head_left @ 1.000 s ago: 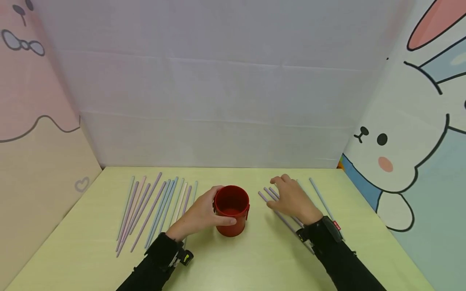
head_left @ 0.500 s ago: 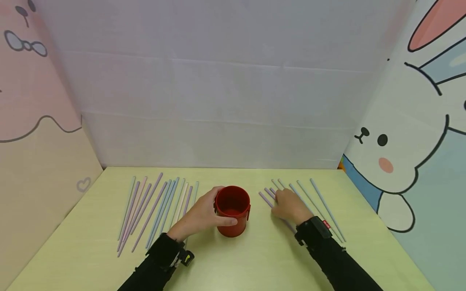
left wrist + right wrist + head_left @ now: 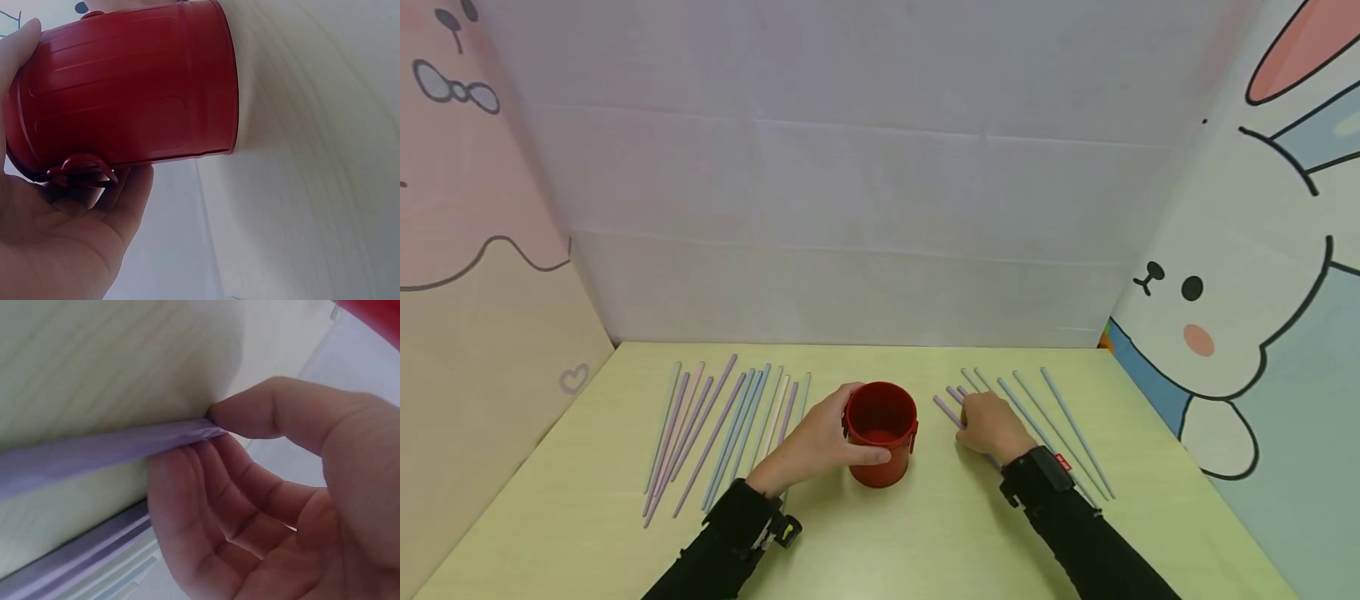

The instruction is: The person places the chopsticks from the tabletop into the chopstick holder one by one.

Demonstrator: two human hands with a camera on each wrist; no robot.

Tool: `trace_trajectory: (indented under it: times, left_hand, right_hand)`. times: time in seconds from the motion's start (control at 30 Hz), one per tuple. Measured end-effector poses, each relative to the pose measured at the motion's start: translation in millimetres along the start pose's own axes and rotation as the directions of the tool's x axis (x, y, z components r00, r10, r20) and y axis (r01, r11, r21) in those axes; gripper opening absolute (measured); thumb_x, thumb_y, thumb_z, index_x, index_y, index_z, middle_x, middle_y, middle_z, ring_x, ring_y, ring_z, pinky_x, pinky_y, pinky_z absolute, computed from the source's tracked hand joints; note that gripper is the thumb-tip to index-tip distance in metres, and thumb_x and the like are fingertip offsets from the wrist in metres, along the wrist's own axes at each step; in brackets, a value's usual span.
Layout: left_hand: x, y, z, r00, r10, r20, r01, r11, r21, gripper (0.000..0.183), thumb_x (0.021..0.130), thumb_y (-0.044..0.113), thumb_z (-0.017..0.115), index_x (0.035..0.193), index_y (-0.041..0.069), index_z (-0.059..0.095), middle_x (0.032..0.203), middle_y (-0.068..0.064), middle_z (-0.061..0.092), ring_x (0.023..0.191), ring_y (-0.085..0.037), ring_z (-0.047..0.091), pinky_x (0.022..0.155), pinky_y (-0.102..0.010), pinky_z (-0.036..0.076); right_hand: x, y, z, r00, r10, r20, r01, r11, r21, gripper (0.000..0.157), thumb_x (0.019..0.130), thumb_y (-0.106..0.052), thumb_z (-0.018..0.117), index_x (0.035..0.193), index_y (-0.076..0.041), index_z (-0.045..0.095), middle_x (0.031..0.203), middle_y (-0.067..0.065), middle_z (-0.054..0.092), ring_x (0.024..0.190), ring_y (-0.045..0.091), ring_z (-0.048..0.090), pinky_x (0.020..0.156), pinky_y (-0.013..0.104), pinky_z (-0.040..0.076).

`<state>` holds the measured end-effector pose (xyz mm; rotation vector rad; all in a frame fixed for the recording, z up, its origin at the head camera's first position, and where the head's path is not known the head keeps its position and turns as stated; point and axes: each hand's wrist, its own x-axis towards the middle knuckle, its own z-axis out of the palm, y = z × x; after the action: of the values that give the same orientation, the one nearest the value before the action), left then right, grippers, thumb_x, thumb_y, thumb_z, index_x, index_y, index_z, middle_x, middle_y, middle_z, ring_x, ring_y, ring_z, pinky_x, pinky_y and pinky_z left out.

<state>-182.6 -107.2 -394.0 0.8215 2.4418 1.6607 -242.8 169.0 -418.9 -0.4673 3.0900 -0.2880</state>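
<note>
My left hand [image 3: 820,442] grips a small red bucket [image 3: 880,477] that stands upright on the table. In the left wrist view the bucket's ribbed wall [image 3: 125,87] and a wire side handle [image 3: 84,164] show, with the thumb and fingers on opposite sides. My right hand [image 3: 995,427] is low over the right-hand group of sticks. Its thumb and curled fingers pinch the end of a thin purple stick [image 3: 94,453], straw-like, in the right wrist view. Close beside it lie more purple sticks [image 3: 81,547], partly hidden by the fingers.
Several pastel sticks, among them a purple one [image 3: 710,446], fan out left of the bucket. Right of my right hand lie green sticks and a blue stick [image 3: 1078,433]. A white panel [image 3: 850,208] closes the back, with printed panels on both sides.
My right hand has come down from above the sticks, its spread fingers closing on the purple stick. The left hand and bucket keep their place.
</note>
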Motion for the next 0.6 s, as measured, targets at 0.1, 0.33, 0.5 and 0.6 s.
trace_trajectory:
  times: [0.1,0.33,0.5,0.6]
  left_hand:
    - [0.1,-1.9,-0.7,1.0,0.002,0.002,-0.002,1.0,-0.007,0.078,0.073,0.022,0.084,0.136,0.006,0.041,0.13,-0.012,0.051,0.114,-0.025,0.05,0.084,-0.038,0.051]
    - [0.9,-5.8,0.2,1.0,0.008,-0.001,-0.008,1.0,-0.017,0.078,0.073,0.022,0.084,0.136,0.007,0.041,0.13,-0.01,0.051,0.116,-0.03,0.049,0.084,-0.04,0.051]
    - [0.9,-3.7,1.2,1.0,0.009,-0.001,-0.009,1.0,-0.021,0.078,0.074,0.021,0.084,0.136,0.006,0.04,0.13,-0.01,0.051,0.115,-0.031,0.049,0.084,-0.039,0.051]
    - [0.8,-3.3,1.4,1.0,0.009,-0.004,-0.009,1.0,-0.02,0.078,0.074,0.021,0.084,0.136,0.006,0.04,0.13,-0.01,0.051,0.116,-0.031,0.049,0.084,-0.039,0.051]
  right_hand:
    - [2,-1,1.8,1.0,0.002,0.002,-0.002,1.0,0.002,0.014,0.073,-0.01,0.074,0.072,-0.008,0.061,0.066,0.0,0.055,0.058,0.015,0.051,0.056,0.032,0.047]
    - [0,3,-3.3,0.998,-0.058,-0.015,0.059,0.994,0.088,0.011,0.075,-0.007,0.071,0.074,-0.009,0.06,0.068,-0.001,0.054,0.059,0.015,0.048,0.056,0.032,0.044]
    - [-6,0,-28.5,0.984,-0.139,-0.114,0.158,0.971,0.177,0.01,0.079,-0.009,0.068,0.083,-0.008,0.059,0.067,-0.001,0.052,0.056,0.013,0.045,0.053,0.03,0.04]
    - [-8,-8,-52.0,0.969,-0.159,-0.19,0.199,0.957,0.212,0.012,0.081,-0.012,0.069,0.088,-0.008,0.06,0.068,-0.002,0.054,0.057,0.012,0.048,0.053,0.03,0.043]
